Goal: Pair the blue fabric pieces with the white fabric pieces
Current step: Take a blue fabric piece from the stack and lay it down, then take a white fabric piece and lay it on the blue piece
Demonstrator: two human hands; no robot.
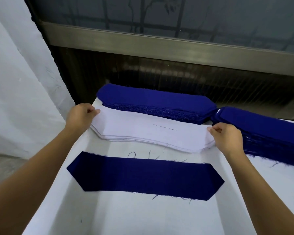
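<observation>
Over the white stack (149, 131), left hand (81, 116) and right hand (227, 137) pinch its ends

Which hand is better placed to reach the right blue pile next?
Right: the right hand sits beside the blue pile, the left hand across the white stack. Both pinch the top white piece.

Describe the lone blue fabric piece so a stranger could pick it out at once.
Start at the white-covered table below the window frame. Nearest the person, in front of the white stack pinched at its ends by the left hand and right hand, lies the lone blue piece. Unlike the back blue stack and the right blue stack, it is one flat layer.
</observation>
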